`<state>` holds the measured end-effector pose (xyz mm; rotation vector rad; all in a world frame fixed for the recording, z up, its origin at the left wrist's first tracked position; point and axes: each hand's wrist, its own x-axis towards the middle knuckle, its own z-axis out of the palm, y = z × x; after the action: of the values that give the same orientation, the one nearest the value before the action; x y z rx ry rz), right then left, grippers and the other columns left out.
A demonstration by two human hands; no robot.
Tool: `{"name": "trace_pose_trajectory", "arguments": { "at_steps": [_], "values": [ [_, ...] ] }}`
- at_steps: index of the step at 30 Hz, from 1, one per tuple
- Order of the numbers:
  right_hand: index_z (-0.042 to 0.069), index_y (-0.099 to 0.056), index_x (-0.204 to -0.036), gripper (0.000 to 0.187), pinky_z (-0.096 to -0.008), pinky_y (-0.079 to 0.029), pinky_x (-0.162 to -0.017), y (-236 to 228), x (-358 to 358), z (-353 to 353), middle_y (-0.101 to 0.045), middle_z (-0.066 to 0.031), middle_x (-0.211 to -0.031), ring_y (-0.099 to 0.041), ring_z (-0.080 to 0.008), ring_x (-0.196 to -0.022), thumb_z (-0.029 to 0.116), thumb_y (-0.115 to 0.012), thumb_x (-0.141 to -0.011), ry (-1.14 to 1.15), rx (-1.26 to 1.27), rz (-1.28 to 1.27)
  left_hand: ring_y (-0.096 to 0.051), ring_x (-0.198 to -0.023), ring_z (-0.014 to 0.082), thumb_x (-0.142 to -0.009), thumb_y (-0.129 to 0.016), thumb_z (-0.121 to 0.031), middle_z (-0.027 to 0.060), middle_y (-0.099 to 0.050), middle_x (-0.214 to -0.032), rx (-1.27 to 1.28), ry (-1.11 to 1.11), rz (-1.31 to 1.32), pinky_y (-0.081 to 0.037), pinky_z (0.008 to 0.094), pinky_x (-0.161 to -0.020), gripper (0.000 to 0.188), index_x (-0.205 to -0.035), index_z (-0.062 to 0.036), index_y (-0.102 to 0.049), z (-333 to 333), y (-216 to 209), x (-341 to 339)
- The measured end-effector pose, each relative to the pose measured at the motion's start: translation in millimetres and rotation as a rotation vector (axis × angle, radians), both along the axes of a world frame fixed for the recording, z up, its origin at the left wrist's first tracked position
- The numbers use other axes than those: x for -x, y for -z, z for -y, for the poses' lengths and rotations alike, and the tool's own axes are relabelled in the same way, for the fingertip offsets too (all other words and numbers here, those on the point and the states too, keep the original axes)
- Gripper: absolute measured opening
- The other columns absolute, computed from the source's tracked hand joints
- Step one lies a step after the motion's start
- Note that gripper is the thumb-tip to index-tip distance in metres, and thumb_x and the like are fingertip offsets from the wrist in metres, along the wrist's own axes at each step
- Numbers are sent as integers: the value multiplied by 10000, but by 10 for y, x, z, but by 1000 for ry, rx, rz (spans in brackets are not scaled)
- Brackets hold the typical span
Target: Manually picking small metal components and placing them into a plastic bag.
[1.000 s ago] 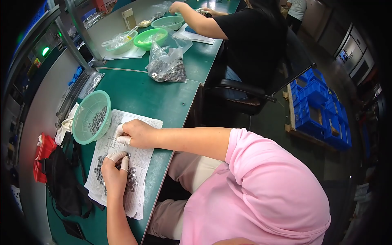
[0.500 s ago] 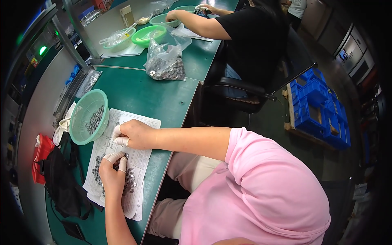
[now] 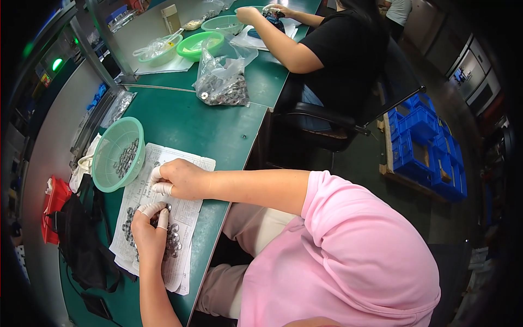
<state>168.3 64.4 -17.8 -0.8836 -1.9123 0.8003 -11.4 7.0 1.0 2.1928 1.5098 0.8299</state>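
Small round metal parts [image 3: 173, 240] lie in a loose pile on printed paper sheets [image 3: 185, 218]. My left hand [image 3: 150, 229], with white finger cots, rests over this pile. Its fingers and thumb curl around some of the parts. Just beyond it, my right hand [image 3: 182, 179] is held above the paper, also in white finger cots. Its fingers are bent toward the thumb, and whatever they pinch is hidden. Beside the sheets, a pale green plastic basket [image 3: 103, 158] stands tilted with more of these metal parts [image 3: 126, 159] in it.
A clear bag of metal parts [image 3: 226, 90] sits farther along the green table [image 3: 180, 117]. Beyond are a bright green basket [image 3: 190, 49] and a co-worker [image 3: 348, 49] at work. A black bag [image 3: 81, 245] and a red bin [image 3: 54, 210] lie at the left. Blue crates [image 3: 422, 141] stand on a pallet.
My hands stay nearly in place. The co-worker's nearer arm has shifted, its hand lifting from the basket. The whole view has moved slightly.
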Motion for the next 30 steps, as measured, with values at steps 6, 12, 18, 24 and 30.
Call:
{"name": "trace_pose_trajectory", "arguments": {
  "at_steps": [6,12,18,24,30],
  "values": [
    [29,-631,-948,189,-386,-485,-694,19,-12,-2,-640,-156,-808,-625,-302,-762,190,-640,-848,14,-50,-3,-569,-680,153,-788,-663,-19,85,-615,-816,-3,-5,-6,-468,269,-667,156,-940,7,-689,2,-2,-13],
    [19,-639,-929,186,-401,-493,-747,-48,-25,35,-664,-173,-879,-633,-339,-842,181,-633,-837,14,50,7,-580,-702,203,-781,-665,-33,104,-629,-820,-1,-18,2,-473,300,-684,147,-922,3,-689,21,-12,-29],
    [19,-639,-928,183,-402,-494,-737,-13,-12,3,-665,-172,-861,-635,-342,-828,178,-632,-838,12,-3,4,-561,-676,155,-781,-661,-10,84,-613,-809,-7,-9,-4,-464,270,-668,160,-938,8,-687,11,-11,-20],
    [19,-639,-922,182,-406,-491,-730,-26,-17,18,-663,-174,-860,-633,-341,-827,178,-634,-834,17,-14,7,-580,-695,217,-780,-663,-38,109,-626,-805,16,-24,5,-472,310,-677,138,-910,1,-690,21,-36,-42],
    [19,-640,-916,176,-406,-485,-738,-40,-27,29,-661,-171,-866,-629,-338,-834,173,-632,-830,19,2,15,-560,-678,154,-781,-658,-8,82,-614,-810,9,-7,8,-463,268,-668,156,-934,10,-685,16,-21,-32]
  ]
}}
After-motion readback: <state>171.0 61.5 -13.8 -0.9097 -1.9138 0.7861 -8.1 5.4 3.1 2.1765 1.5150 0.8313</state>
